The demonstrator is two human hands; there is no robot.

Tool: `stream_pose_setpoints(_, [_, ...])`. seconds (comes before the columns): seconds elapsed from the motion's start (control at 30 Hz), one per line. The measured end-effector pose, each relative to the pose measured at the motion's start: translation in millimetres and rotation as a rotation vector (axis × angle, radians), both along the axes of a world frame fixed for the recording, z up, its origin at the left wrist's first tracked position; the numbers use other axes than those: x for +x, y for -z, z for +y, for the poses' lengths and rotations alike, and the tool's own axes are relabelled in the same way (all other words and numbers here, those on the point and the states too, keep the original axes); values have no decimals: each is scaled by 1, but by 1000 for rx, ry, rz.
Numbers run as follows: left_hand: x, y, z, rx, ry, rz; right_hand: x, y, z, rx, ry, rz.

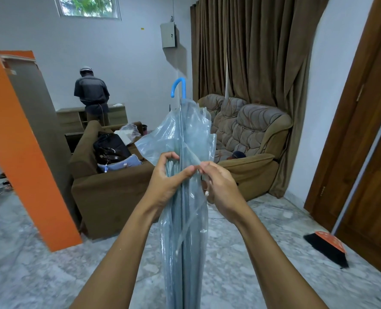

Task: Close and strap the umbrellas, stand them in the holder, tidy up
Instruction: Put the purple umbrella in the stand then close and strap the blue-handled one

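Head view: left hand [165, 181] is clasping the translucent blue-handled plastic umbrella [185, 241], handle [181, 82] at twelve o'clock; right hand [222, 188] is pinching its canopy.

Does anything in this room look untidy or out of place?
The clear umbrella is closed but its plastic flares loose above the left hand and right hand, not yet strapped. Bags lie heaped on the brown sofa.

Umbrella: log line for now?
clear plastic umbrella, blue hooked handle: folded, handle up | left hand: grips it | right hand: pinches canopy
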State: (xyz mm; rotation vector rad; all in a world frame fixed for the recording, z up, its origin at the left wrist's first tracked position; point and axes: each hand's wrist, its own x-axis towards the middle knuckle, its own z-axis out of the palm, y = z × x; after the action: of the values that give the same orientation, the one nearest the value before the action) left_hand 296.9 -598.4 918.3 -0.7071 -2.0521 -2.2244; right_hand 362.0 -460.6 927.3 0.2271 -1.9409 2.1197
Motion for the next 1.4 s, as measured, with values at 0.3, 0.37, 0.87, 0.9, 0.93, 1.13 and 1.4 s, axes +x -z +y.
stream_pose_setpoints(0.3, [-6, 6, 1, 10, -103, 40, 4, -8, 4, 350, 77, 18])
stream_pose_setpoints(0.37, [-9, 8, 0, 3, -124, 37, 3, -7, 6, 439, 153, 24])
stream_pose_setpoints(0.87, [-8, 4, -15, 118, -145, -74, 4, 16, 28, 359, 311, 35])
stream_pose_setpoints(0.9, [-8, 5, -15, 121, -146, -77, 4, 18, 29, 375, 320, 52])
stream_pose_setpoints(0.93, [-7, 5, -14, 127, -144, -82, 5, 19, 29, 389, 324, 73])
stream_pose_setpoints(1.13, [-5, 5, -14, 235, -65, -203, 7, 21, 27, 336, 257, 90])
stream_pose_setpoints(1.4, [3, 4, -19, 473, 264, -312, -8, 22, 18, -48, 76, -243])
